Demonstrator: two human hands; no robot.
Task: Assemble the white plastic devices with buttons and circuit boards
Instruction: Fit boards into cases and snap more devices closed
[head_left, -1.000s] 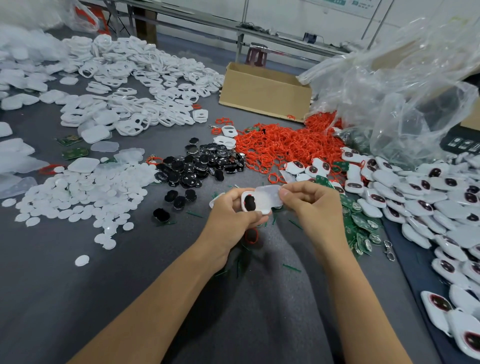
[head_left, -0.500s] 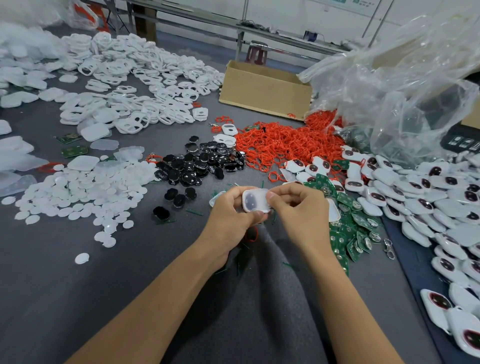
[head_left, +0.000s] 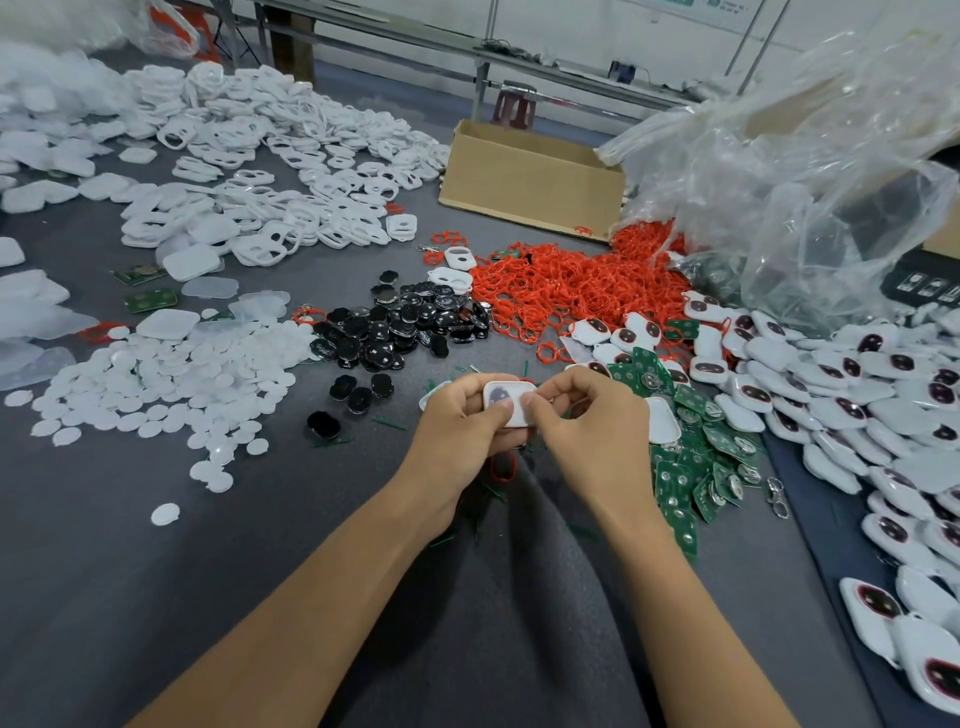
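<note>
A white plastic device with a dark button showing through it is pinched between both hands at the table's middle. My left hand grips its left side, thumb on top. My right hand grips its right side with thumb and forefinger pressed on the cover. A red ring hangs under the hands. Green circuit boards lie in a heap just right of my right hand. Black buttons are piled beyond my left hand.
White round discs spread at the left, white shells at the far left, red rings behind the hands. Finished white devices cover the right side. A cardboard box and a clear plastic bag stand at the back.
The translucent cover that my right hand held off to the right has been brought down onto the device; both hands have closed in together and now press on it.
</note>
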